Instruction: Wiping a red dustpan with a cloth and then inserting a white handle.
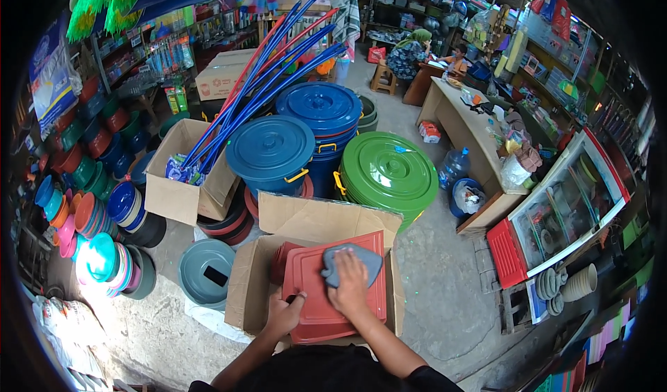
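Observation:
A reddish-brown plastic container with a ridged rectangular top (pixel 313 281) rests tilted in an open cardboard box (pixel 243 291) in front of me. My left hand (pixel 281 314) grips its left edge, thumb on top and the other fingers partly hidden. With my right hand (pixel 349 284) I press a folded grey cloth (pixel 372 258) flat on the upper part of that surface. Another reddish piece (pixel 281 261) shows inside the box, mostly covered. To the box's left, a dark phone (pixel 216 275) lies in a grey-green basin (pixel 194 260).
Large lidded bins, blue (pixel 271 149) and green (pixel 389 169), stand just beyond the box. A carton (pixel 163 194) holds blue and red poles (pixel 278 65). Stacked basins (pixel 125 204) line the left. A wooden desk (pixel 451 114) and glass case (pixel 570 197) stand right; people sit behind.

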A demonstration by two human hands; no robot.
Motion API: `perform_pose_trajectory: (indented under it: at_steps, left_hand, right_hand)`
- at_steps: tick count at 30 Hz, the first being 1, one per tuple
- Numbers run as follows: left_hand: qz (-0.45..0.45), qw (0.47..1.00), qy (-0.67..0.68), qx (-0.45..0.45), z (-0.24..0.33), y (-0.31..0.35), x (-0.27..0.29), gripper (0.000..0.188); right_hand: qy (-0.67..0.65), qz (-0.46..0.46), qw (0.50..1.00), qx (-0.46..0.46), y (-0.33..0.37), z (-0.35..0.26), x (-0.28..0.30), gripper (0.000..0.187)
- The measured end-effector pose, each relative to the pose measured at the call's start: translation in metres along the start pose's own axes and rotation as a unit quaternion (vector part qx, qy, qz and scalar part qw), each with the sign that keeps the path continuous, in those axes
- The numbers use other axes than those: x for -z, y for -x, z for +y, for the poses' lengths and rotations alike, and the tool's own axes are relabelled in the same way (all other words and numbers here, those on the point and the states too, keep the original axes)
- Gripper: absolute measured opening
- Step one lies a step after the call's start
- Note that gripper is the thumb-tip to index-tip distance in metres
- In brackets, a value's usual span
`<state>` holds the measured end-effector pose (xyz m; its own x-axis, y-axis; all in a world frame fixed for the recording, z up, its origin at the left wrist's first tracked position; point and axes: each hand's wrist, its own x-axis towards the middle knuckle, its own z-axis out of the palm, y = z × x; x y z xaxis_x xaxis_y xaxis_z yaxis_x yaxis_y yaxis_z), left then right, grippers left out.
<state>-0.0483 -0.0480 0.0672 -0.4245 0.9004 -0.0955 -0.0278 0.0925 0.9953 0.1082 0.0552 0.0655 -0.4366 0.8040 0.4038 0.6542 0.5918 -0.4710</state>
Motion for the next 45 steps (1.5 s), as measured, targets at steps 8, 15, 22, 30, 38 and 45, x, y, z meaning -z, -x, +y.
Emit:
perform_pose_trajectory:
  at_steps: [8,15,22,30,38,45]
  left_hand:
    - [-0.011,0.998,-0.054,-0.023,0.010,-0.012,0.014,0.036]
    - [0.047,0.996,0.071,0.012,0.011,-0.025,0.019,0.042]
    - [0.079,0.990,0.114,-0.028,-0.002,-0.043,0.019,0.045]
    - [0.028,0.992,0.123,-0.021,0.020,-0.040,0.013,0.043]
    - [-0.018,0.999,0.043,-0.008,-0.003,-0.040,0.001,0.039]
    - [0.009,0.992,0.124,0.004,0.003,-0.035,0.018,0.038]
  right_hand:
    - [-0.041,-0.114,0.983,0.139,-0.019,-0.039,0.005,0.085]
    - [-0.074,-0.270,0.941,0.191,0.012,-0.032,0.003,0.085]
    - [-0.003,-0.298,0.920,0.253,-0.007,-0.011,0.024,0.094]
    - [0.137,0.034,0.988,-0.067,-0.036,0.046,0.021,0.088]
    - [-0.007,-0.132,0.987,0.096,-0.016,-0.031,0.001,0.090]
    - [0.098,-0.110,0.989,0.008,-0.039,0.030,0.040,0.092]
